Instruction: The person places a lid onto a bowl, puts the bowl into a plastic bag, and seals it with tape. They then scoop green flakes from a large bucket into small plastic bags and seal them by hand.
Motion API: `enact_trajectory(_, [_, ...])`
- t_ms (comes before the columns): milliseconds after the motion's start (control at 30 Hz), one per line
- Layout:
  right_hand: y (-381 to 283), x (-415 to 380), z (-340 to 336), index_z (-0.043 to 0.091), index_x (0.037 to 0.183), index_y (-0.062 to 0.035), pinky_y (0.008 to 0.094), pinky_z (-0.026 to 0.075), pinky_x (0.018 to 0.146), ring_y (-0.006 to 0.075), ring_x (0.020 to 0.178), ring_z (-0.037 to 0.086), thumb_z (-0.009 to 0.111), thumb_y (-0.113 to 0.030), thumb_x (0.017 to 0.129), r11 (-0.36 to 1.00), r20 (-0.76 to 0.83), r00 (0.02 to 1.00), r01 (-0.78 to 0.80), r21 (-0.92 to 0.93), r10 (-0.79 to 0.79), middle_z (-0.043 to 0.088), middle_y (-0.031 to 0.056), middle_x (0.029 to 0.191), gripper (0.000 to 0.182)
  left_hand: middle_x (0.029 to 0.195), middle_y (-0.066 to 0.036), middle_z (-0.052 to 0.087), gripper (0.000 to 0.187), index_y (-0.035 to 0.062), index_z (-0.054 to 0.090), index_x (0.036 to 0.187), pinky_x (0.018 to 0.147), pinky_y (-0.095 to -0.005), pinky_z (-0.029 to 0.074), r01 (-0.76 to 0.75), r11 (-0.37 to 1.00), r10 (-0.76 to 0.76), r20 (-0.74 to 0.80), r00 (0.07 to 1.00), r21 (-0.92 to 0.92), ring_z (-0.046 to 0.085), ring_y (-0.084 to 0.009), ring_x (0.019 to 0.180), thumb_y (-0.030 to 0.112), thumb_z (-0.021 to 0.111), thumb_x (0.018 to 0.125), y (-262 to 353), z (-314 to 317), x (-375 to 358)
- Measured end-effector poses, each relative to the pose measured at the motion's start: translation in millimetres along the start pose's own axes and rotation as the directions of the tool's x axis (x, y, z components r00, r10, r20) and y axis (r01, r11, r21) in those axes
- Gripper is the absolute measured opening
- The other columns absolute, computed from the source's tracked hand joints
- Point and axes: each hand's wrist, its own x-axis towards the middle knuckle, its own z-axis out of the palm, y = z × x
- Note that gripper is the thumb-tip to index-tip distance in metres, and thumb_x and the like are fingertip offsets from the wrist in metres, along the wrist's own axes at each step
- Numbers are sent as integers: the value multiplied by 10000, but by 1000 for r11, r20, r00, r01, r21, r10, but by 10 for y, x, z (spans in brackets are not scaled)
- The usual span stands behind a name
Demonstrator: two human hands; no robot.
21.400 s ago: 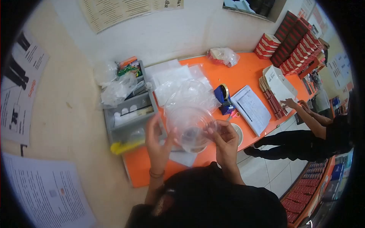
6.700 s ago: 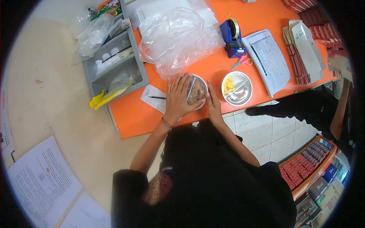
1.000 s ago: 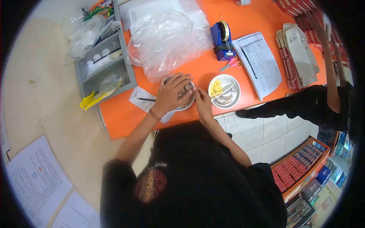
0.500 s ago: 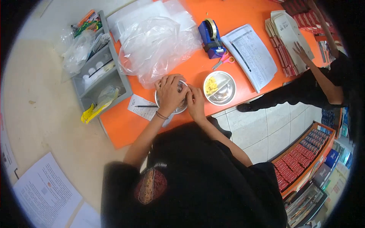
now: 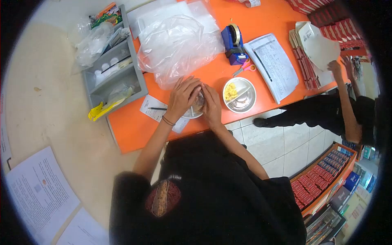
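My left hand (image 5: pixel 183 98), with dark bands at the wrist, is curled over a round metal dish (image 5: pixel 192 114). From the other side my right hand (image 5: pixel 212 105) meets it, fingertips touching. Between them they grip a shiny, see-through brownish thing (image 5: pixel 199 102), perhaps wrapped in plastic; my fingers hide most of it. Just right of my hands stands a second divided metal dish (image 5: pixel 250 105), with yellow food pieces (image 5: pixel 230 91) in one compartment. A black pen (image 5: pixel 157 108) lies on a paper slip (image 5: pixel 150 105) by my left wrist.
Clear plastic bags (image 5: pixel 171 49) lie beyond my hands. Behind the right dish are pink scissors (image 5: pixel 245 68), a blue tape dispenser (image 5: pixel 234 45) and a stack of papers (image 5: pixel 274 67). A grey organizer (image 5: pixel 141 83) stands left. Another person (image 5: pixel 351 110) handles a white folder (image 5: pixel 316 45) at right.
My hands have drawn together, and the shiny brownish thing now shows between them. The other person's hands have shifted on the folder. The whole view has shifted slightly.
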Motion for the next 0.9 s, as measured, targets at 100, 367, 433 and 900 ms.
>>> enact_trajectory(100, [21, -32, -44, 505, 1315, 12, 438, 380, 1037, 364, 1270, 437, 536, -3, 870, 999, 49, 998, 32, 6, -33, 482, 190, 1357, 446, 1334, -85, 547, 367, 50, 566, 1257, 1092, -449, 318, 42, 995, -41, -20, 999, 94, 484, -270, 1261, 241, 538, 945, 85, -67, -189])
enact_trajectory(367, [96, -120, -33, 372, 1417, 6, 479, 276, 1109, 354, 1350, 368, 481, -319, 946, 983, 222, 970, 132, -126, -102, 354, 209, 1471, 582, 1384, -83, 506, 489, 66, 504, 1330, 1109, -464, 274, 109, 990, -110, 11, 994, 91, 448, -277, 1294, 319, 566, 917, 66, -45, -237])
enact_trajectory(433, [101, -87, -27, 364, 1423, 3, 487, 272, 1107, 351, 1351, 368, 438, -310, 958, 990, 224, 972, 100, -96, -77, 360, 208, 1468, 565, 1384, -81, 505, 502, 65, 502, 1330, 1108, -463, 274, 104, 990, -105, 9, 994, 92, 452, -279, 1287, 334, 569, 912, 67, -68, -214])
enact_trajectory(900, [-377, 269, 117, 338, 1437, -17, 479, 276, 1109, 392, 1373, 309, 501, -312, 953, 996, 204, 974, 93, 13, -94, 336, 213, 1479, 589, 1449, -146, 409, 525, 7, 470, 1344, 1142, -465, 210, 44, 983, -58, 75, 995, 179, 350, -280, 1365, 290, 472, 901, -9, -31, -315])
